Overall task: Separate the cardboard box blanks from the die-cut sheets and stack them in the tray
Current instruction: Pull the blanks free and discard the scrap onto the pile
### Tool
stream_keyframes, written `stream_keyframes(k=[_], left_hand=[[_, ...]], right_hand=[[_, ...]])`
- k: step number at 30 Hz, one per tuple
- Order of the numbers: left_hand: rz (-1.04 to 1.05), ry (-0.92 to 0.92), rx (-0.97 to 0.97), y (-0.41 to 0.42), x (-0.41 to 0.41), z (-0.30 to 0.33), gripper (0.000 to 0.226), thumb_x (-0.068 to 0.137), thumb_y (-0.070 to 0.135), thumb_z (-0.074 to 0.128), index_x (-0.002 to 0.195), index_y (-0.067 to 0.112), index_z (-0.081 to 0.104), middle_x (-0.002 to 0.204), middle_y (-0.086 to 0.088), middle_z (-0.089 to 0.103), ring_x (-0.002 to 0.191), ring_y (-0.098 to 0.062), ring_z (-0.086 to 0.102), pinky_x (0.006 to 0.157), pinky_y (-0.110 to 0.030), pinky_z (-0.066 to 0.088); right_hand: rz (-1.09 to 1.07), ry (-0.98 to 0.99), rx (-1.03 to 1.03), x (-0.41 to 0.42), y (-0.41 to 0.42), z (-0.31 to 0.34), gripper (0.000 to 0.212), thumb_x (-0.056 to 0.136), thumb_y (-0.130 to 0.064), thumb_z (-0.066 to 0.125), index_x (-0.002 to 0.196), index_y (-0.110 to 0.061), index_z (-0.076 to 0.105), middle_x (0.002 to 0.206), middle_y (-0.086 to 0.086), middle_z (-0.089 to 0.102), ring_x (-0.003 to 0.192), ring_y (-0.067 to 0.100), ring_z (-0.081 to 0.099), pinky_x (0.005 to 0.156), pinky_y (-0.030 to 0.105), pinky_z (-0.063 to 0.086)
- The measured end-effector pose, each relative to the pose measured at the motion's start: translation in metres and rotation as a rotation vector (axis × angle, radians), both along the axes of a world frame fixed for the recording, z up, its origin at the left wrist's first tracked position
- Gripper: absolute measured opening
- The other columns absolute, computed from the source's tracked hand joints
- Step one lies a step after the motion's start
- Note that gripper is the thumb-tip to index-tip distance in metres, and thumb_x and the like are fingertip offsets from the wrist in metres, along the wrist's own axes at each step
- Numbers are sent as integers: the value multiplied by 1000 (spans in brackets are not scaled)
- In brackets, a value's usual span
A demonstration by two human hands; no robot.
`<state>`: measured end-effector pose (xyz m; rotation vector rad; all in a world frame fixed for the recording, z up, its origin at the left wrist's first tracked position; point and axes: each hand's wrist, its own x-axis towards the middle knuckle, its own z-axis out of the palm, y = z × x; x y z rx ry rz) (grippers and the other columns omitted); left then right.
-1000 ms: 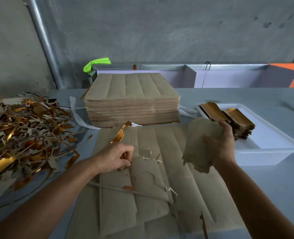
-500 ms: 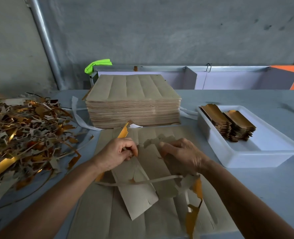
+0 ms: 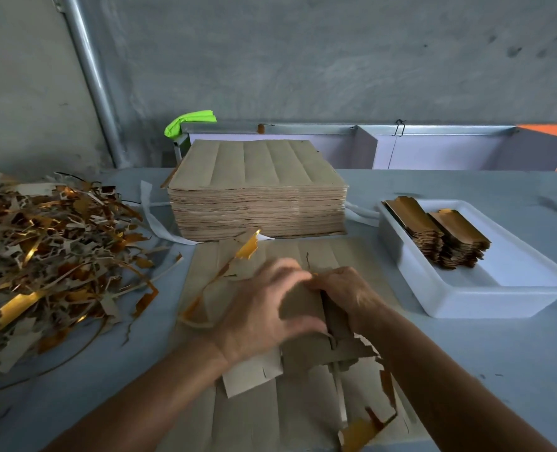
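Both hands, left hand point(image 3: 264, 308) and right hand point(image 3: 344, 290), apparently grip one blank point(image 3: 303, 316); two piles fill the tray point(image 3: 466, 300), tall sheet stack point(image 3: 257, 190) remains.

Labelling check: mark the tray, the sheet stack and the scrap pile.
tray point(image 3: 466, 303): head view, near front wall.
sheet stack point(image 3: 257, 164): head view, top sheet.
scrap pile point(image 3: 42, 256): head view, middle of the heap.
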<state>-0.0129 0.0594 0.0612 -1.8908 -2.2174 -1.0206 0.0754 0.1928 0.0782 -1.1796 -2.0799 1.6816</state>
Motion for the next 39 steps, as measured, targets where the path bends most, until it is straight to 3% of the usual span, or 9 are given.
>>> stream_keyframes(k=[4, 7, 11, 14, 18, 24, 30, 34, 39], left_hand=[[-41, 60, -222, -1, 45, -34, 74, 77, 60, 63, 136, 26, 34, 129, 10, 35, 104, -2, 41, 82, -12, 34], [-78, -48, -115, -9, 56, -46, 30, 89, 32, 55, 118, 25, 53, 113, 7, 58, 89, -2, 52, 76, -15, 41], [-226, -188, -43, -17, 47, -32, 34, 91, 38, 47, 100, 16, 71, 91, 1, 69, 83, -8, 63, 76, -24, 48], [-402, -211, -229, -21, 35, -20, 15, 90, 14, 58, 97, 15, 71, 94, 5, 67, 85, 4, 62, 79, -18, 49], [-164, 138, -649, -31, 12, -24, 16, 92, 9, 52, 98, 15, 66, 104, -2, 65, 98, -16, 60, 85, -30, 47], [38, 144, -920, -47, -26, -20, 19, 94, 11, 46, 81, 20, 57, 86, 2, 57, 80, -14, 55, 65, -25, 40], [70, -32, -658, -50, -31, -21, 32, 95, 5, 44, 97, 29, 66, 104, 14, 49, 98, 4, 45, 80, -16, 41], [302, -412, -235, -55, -23, -31, 32, 83, -17, 52, 79, 9, 69, 102, -7, 61, 100, -17, 56, 90, -33, 47], [606, -61, 45, -63, -23, -40, 38, 72, -6, 73, 108, 1, 62, 115, -18, 50, 91, -28, 59, 62, -21, 45]], right_hand=[[-58, -23, -6, -4, 4, -2, 15, 87, -10, 61, 89, 4, 65, 102, 26, 65, 99, 36, 62, 94, 50, 49], [-198, 40, -7, -1, 13, -9, 19, 85, -9, 64, 96, 6, 66, 92, 20, 66, 86, 31, 63, 85, 46, 53], [-198, 42, 47, 6, 21, -20, 9, 84, -13, 65, 78, -8, 69, 92, 16, 69, 88, 31, 66, 82, 47, 56], [-302, 94, -25, 9, 27, -24, 15, 84, -13, 67, 70, -15, 63, 96, 15, 67, 93, 32, 64, 86, 48, 54], [-476, 168, -92, 20, 46, -23, 9, 86, -14, 64, 80, -9, 60, 99, 15, 62, 93, 31, 60, 86, 46, 52], [-639, 195, -13, 43, 69, -18, 25, 94, -15, 50, 114, -2, 58, 100, 15, 55, 94, 29, 53, 86, 45, 47], [-577, 177, -128, 49, 59, -25, 9, 96, -13, 48, 93, -5, 53, 88, 14, 52, 79, 28, 54, 65, 40, 50], [-462, 174, -242, 38, 42, -29, 15, 94, -11, 52, 80, -5, 50, 85, 18, 56, 84, 32, 56, 87, 50, 48], [-244, 154, 62, 24, 21, -38, 17, 94, -2, 45, 78, 0, 51, 84, 20, 53, 74, 29, 52, 61, 36, 46]])
